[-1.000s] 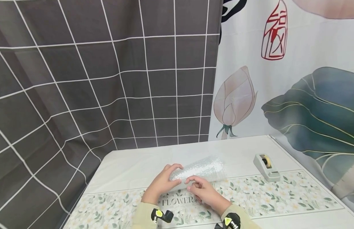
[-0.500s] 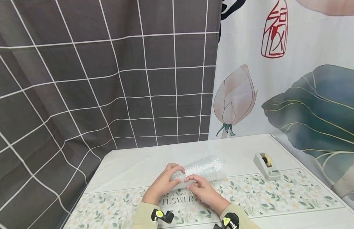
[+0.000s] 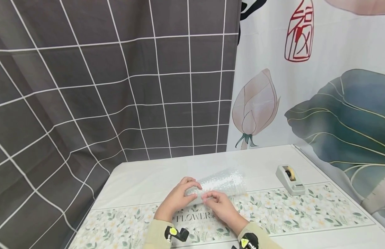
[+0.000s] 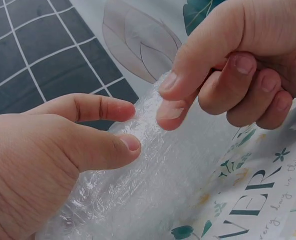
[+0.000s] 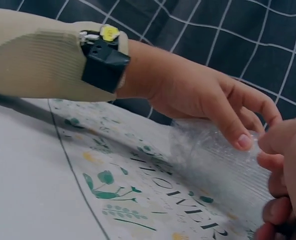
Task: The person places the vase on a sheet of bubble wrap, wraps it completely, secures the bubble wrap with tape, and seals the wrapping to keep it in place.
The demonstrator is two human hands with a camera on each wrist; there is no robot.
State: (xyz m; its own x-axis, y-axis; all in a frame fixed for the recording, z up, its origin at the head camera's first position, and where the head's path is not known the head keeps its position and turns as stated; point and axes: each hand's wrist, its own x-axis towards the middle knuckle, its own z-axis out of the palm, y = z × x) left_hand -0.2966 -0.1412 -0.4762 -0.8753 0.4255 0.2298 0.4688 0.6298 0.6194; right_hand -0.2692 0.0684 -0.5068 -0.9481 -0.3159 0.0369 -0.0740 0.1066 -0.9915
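A roll of clear bubble wrap (image 3: 222, 181) lies at a slant on the table. My left hand (image 3: 178, 197) holds its near left end, thumb in front and fingers curved over the top. Close beside it, my right hand (image 3: 222, 206) is at the wrap's near side, thumb and index finger brought together, other fingers curled. In the left wrist view, a small shiny strip, which looks like clear tape (image 4: 174, 112), shows at the right index fingertip. The two hands' fingertips almost meet in front of the wrap (image 4: 132, 185). Whether anything is inside the roll cannot be seen.
A pale tape dispenser (image 3: 290, 180) with a yellow-cored roll stands to the right on the table (image 3: 155, 176). A floral band with the word FLOWER crosses the tabletop. Behind hang a dark grid curtain (image 3: 177, 90) and a white curtain with flower prints (image 3: 264, 41).
My right thumb and index finger have drawn closer together at the wrap. The left fingers have shifted slightly right along the roll, which stays in place.
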